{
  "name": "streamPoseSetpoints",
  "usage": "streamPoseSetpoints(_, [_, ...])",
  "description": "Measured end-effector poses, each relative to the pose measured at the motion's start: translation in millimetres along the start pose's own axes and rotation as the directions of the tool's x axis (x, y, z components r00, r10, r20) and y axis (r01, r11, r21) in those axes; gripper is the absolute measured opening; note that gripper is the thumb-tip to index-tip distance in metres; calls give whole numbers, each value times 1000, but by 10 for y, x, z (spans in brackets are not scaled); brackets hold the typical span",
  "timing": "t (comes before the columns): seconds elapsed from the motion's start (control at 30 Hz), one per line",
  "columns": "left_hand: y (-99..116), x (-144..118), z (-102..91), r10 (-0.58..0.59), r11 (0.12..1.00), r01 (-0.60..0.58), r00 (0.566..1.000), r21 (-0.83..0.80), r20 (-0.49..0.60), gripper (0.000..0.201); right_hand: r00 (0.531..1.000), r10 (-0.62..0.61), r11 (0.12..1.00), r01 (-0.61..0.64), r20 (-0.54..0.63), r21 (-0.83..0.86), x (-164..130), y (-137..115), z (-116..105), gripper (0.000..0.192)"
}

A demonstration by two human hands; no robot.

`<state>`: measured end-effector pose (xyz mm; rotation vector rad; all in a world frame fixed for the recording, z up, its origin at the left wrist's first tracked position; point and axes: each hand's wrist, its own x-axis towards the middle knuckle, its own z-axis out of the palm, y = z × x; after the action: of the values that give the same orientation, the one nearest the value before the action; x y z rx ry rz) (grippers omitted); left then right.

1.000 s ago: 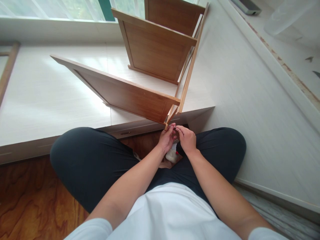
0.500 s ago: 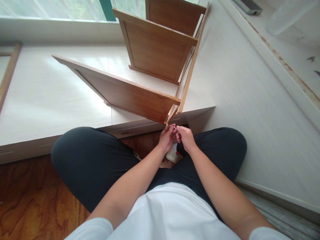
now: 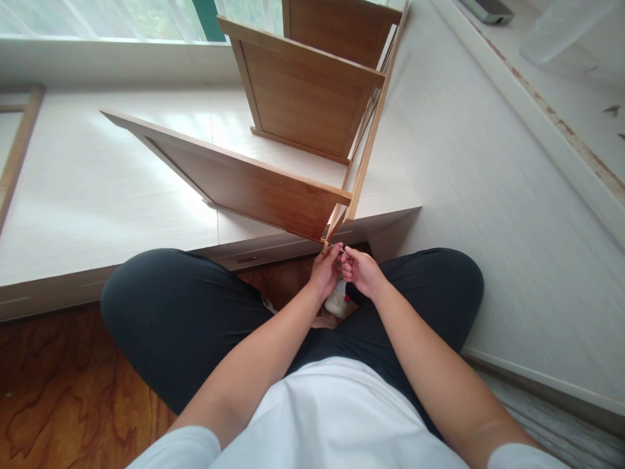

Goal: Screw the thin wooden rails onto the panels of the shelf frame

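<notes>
Daylit window above pale platform, white wall, wood floor.

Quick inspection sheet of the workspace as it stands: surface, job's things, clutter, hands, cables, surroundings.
Surface: pale platform by the window, bearing the wooden rack; wood floor below.
Job's things: wooden rack of slanted brown panels joined to a thin side rail; its near lower corner overhangs the platform edge at the hands.
Clutter: small white object with a red spot in the lap; a loose wooden frame piece at far left.
Hands: left hand and right hand are pinched together at the rack's corner; a small item between the fingers is too small to identify.
Cables: nothing seen.
Surroundings: window ahead, white wall to the right; person seated cross-legged.
</notes>
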<state>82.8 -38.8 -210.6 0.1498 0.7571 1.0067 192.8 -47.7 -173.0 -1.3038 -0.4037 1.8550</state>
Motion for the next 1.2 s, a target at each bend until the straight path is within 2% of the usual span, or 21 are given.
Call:
streamPoseSetpoints(0.13, [6,-14,17,4,1000,-4,1000,12,29,49,996,-77,996,74,-44,-59,3,29,9,34])
streamPoseSetpoints(0.23, [10,-13,27,10,1000,-10,999,-2,41,51,970,-219,955,190,-109,-229,9,65,27,38])
streamPoseSetpoints(0.33, [18,-5,29,6,1000,-5,1000,-29,21,49,900,-420,810,314,-117,-496,-10,87,51,40])
streamPoseSetpoints(0.43, [23,2,24,10,998,-10,1000,-64,2,44,825,-565,597,386,-27,-703,-60,75,71,38])
streamPoseSetpoints(0.53, [16,4,16,12,996,-13,1000,-91,-8,40,786,-617,445,391,41,-806,-107,50,72,36])
streamPoseSetpoints(0.67, [-4,1,3,7,995,-9,1000,-104,-12,38,755,-653,334,361,62,-871,-126,34,51,33])
streamPoseSetpoints(0.87, [-14,-1,-3,6,994,-6,1000,-108,1,37,756,-652,301,331,60,-894,-130,39,41,31])
streamPoseSetpoints(1.07, [-7,-3,7,5,997,-6,1000,-78,-4,32,741,-671,384,385,33,-839,-147,49,38,23])
streamPoseSetpoints(1.2, [2,-8,18,9,998,-9,1000,-62,1,31,739,-673,391,384,24,-837,-154,49,37,22])
